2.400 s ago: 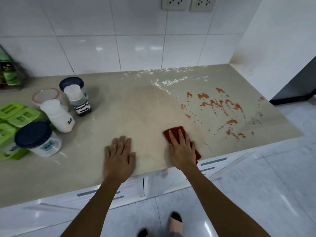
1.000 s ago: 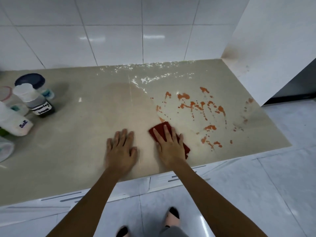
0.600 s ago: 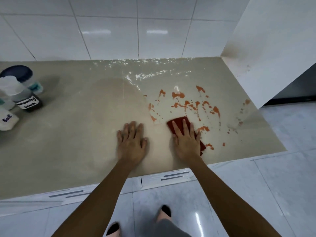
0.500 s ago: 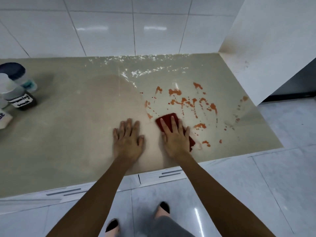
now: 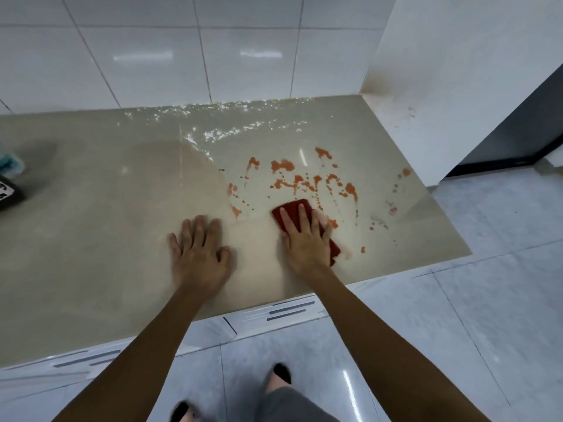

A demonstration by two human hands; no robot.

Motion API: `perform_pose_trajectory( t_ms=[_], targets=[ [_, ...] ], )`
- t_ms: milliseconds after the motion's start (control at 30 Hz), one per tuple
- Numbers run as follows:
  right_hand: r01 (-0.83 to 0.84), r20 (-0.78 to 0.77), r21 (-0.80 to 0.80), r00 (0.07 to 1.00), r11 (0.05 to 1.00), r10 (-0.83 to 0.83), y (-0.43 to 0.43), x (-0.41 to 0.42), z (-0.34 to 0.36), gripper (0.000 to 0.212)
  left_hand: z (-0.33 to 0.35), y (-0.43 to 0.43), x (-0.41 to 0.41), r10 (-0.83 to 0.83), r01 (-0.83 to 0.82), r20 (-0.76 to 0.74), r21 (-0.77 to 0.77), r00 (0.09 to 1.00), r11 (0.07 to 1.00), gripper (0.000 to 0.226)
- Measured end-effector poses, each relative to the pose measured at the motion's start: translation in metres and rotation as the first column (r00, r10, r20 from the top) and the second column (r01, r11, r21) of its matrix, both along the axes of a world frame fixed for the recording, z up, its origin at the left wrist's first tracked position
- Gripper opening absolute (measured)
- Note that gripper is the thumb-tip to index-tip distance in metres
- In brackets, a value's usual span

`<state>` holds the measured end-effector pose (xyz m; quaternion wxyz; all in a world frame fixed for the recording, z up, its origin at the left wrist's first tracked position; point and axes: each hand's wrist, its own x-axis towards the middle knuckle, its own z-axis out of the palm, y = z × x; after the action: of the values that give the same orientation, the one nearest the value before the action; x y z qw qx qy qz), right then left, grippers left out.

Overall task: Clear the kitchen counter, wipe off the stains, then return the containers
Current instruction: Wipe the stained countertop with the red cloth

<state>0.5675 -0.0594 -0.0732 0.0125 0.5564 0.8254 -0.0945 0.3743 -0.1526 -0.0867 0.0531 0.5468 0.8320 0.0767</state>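
Red cloth [image 5: 292,207] pushed rightward under flat right hand [image 5: 306,242], into orange splatter [image 5: 283,166]

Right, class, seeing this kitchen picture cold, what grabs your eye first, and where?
Orange-red splattered stains across the right half of the glossy beige stone counter stand out first. At their near edge the right hand presses a dark red cloth flat, and the left hand rests flat beside it.

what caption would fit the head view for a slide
Right hand presses a red cloth onto orange stains on the counter; left hand rests flat beside it.
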Motion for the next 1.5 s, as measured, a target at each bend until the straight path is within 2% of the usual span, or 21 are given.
perform_pose_trajectory(
  t_ms=[100, 167, 333, 467, 533, 700, 767, 833, 933, 1000, 1100, 1233, 1367, 1500],
  targets=[
    [-0.144, 0.005, 0.01, 0.99, 0.989, 0.144, -0.015, 0.005, -0.002, 0.052, 0.003, 0.013, 0.023, -0.012, 0.011, 0.023, 0.034, 1.0, 0.999, 0.07],
    [-0.176, 0.019, 0.022, 0.984, 0.984, 0.175, -0.018, 0.027, -0.004, 0.053, 0.003, 0.022, 0.039, -0.06, 0.059, 0.04, 0.03, 0.997, 0.998, 0.072],
    [-0.005, 0.038, 0.022, 0.999, 1.0, 0.005, 0.002, 0.087, -0.002, 0.057, -0.003, 0.028, 0.066, -0.172, 0.172, -0.012, -0.011, 0.985, 0.985, 0.076],
    [0.155, 0.049, -0.03, 0.987, 0.987, -0.153, 0.019, 0.068, 0.0, 0.051, -0.006, 0.026, 0.068, -0.174, 0.174, -0.039, -0.016, 0.984, 0.985, 0.074],
    [0.123, 0.031, -0.025, 0.992, 0.992, -0.123, 0.016, 0.052, 0.002, 0.052, -0.005, 0.026, 0.068, -0.174, 0.174, -0.043, -0.006, 0.984, 0.985, 0.071],
    [-0.161, 0.056, 0.007, 0.986, 0.987, 0.16, -0.006, 0.069, 0.001, 0.058, -0.001, 0.021, 0.061, -0.099, 0.099, 0.006, 0.039, 0.995, 0.994, 0.071],
    [-0.123, 0.048, 0.007, 0.991, 0.992, 0.122, 0.001, 0.084, 0.001, 0.059, -0.002, 0.015, 0.048, -0.039, 0.038, 0.013, 0.029, 0.999, 0.999, 0.074],
    [-0.015, 0.054, -0.013, 0.998, 1.0, 0.016, 0.018, 0.085, 0.001, 0.052, -0.003, 0.009, 0.031, 0.03, -0.031, 0.018, 0.028, 0.999, 0.999, 0.074],
    [0.062, 0.058, -0.02, 0.996, 0.998, -0.061, 0.036, 0.054, 0.002, 0.052, -0.003, 0.006, 0.017, 0.056, -0.055, 0.012, -0.025, 0.998, 0.998, 0.075],
    [0.016, 0.044, -0.029, 0.999, 0.999, -0.015, 0.033, 0.028, 0.003, 0.052, -0.003, 0.006, 0.017, 0.052, -0.052, 0.006, -0.037, 0.999, 0.998, 0.075],
    [-0.154, 0.038, -0.009, 0.987, 0.988, 0.154, 0.013, 0.009, 0.001, 0.053, -0.001, 0.005, 0.019, 0.065, -0.065, 0.01, -0.027, 0.998, 0.998, 0.075],
    [-0.316, 0.019, -0.003, 0.949, 0.949, 0.316, 0.0, 0.035, -0.005, 0.057, 0.001, 0.005, 0.016, 0.054, -0.054, 0.014, -0.04, 0.998, 0.998, 0.074],
    [-0.197, 0.061, -0.034, 0.978, 0.98, 0.199, 0.026, 0.038, -0.001, 0.055, 0.003, 0.002, 0.012, 0.035, -0.035, 0.026, 0.016, 0.999, 0.999, 0.072],
    [-0.105, 0.053, -0.07, 0.993, 0.992, 0.109, 0.041, -0.019, 0.006, 0.051, 0.002, 0.0, -0.004, 0.082, -0.083, 0.034, 0.013, 0.996, 0.996, 0.078]
  ],
)
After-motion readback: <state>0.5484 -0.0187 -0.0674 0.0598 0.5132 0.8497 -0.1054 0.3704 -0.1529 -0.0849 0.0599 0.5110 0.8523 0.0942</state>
